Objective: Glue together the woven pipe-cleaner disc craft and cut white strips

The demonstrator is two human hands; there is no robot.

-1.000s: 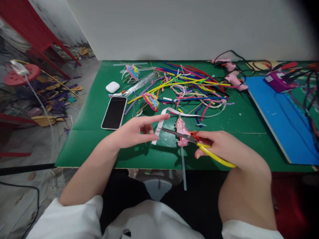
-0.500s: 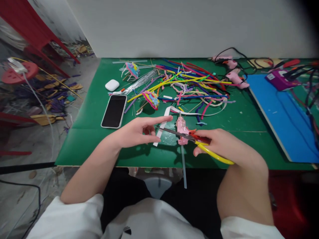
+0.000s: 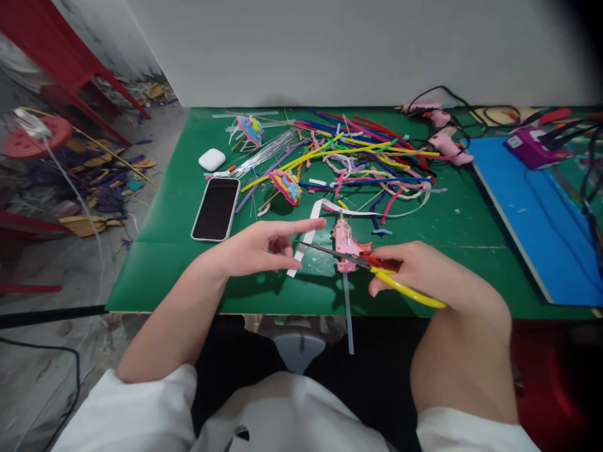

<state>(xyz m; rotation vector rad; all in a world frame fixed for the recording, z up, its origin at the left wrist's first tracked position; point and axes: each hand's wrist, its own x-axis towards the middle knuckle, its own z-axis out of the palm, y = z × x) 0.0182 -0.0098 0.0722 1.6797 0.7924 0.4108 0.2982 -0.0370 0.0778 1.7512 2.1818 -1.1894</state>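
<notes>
My right hand (image 3: 409, 270) is closed around the handles of a pair of scissors (image 3: 400, 290), yellow on the near grip and red on the other. Their dark blades point left, across a pink glue gun (image 3: 345, 238) and toward my left hand. A translucent glue stick (image 3: 348, 314) juts from the gun's rear past the table edge. My left hand (image 3: 264, 248) hovers with index finger stretched out and thumb apart, the other fingers partly curled; nothing shows in it. Beside its fingertips runs a white ribbon (image 3: 311, 232), folded at the top, trailing right.
Colourful pipe cleaners (image 3: 367, 150) pile up at the back of the green table (image 3: 155, 270). Two small colourful craft pieces, one of them nearer (image 3: 286, 187), lie left of the pile. A phone (image 3: 215, 209), a white case (image 3: 211, 159), a blue board (image 3: 532, 232) and corded glue guns (image 3: 450, 147) lie around.
Both hands hold nearly the same pose. The scissors and right hand have shifted very slightly right; the view has tilted a touch.
</notes>
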